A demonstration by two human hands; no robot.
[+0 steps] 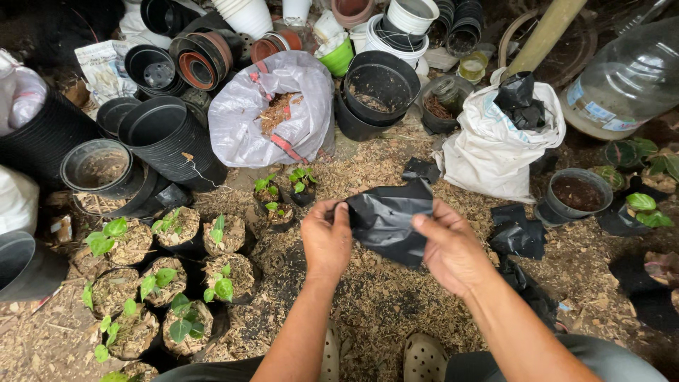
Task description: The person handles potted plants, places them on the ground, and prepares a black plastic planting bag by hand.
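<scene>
An empty black plastic grow bag [387, 218] hangs between my two hands above the chip-covered ground. My left hand [327, 237] pinches its left edge with thumb and fingers. My right hand [451, 249] grips its right edge, thumb on top. Just beyond the bag stand small bagged seedlings [281, 191]. At my lower left sits a cluster of several filled black bags with green seedlings [164, 279]. My feet in pale clogs [424, 357] show at the bottom.
A grey sack of wood chips [276, 113] lies open ahead. A white sack [495, 138] holding black bags stands at right, with loose black bags [516, 233] beside it. Stacked black pots [166, 138], a big clear bottle [626, 78] and a small soil pot [576, 192] surround me.
</scene>
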